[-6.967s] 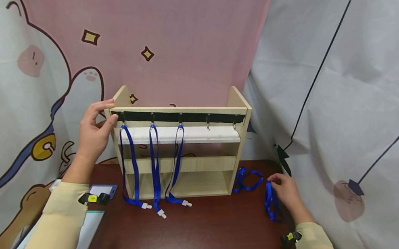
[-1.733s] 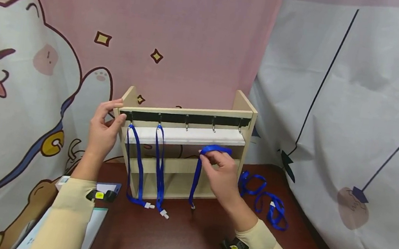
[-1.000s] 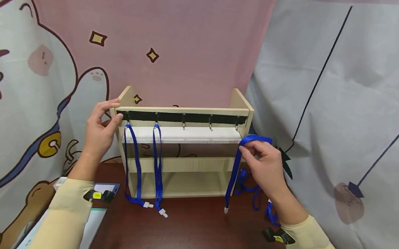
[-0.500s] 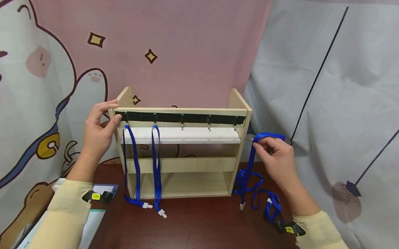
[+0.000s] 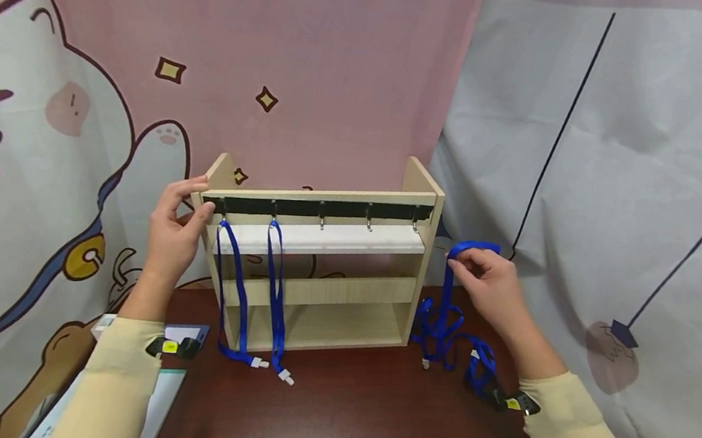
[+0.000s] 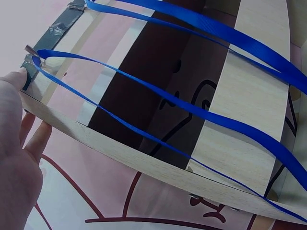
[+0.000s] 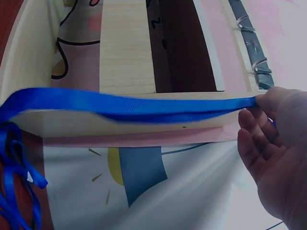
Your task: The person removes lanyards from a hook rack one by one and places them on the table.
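Note:
My left hand (image 5: 175, 229) holds the upper left corner of a small wooden rack (image 5: 317, 292), thumb in front and fingers around the side. Two blue lanyards, an outer one (image 5: 243, 286) and an inner one (image 5: 279, 311), hang from the rack's two leftmost hooks; their white clips lie on the table. To the right of the rack, my right hand (image 5: 490, 282) pinches a third blue lanyard (image 5: 447, 286) between thumb and fingertips. Its folded top bends over the fingers, and its clip end (image 5: 426, 364) dangles by the loose lanyards. The right wrist view shows the held strap (image 7: 144, 106) stretched out beside the rack's side panel.
Three bare metal hooks, one at the middle (image 5: 321, 220), run along the dark strip. Loose blue lanyards (image 5: 482, 365) lie on the brown table (image 5: 330, 417) right of the rack. Cards or papers (image 5: 163, 406) lie under my left forearm. Printed curtains stand behind.
The lanyard that hung on the middle hook is now in my right hand, carried from the rack's front to its right side and slightly lowered. My left hand keeps its hold.

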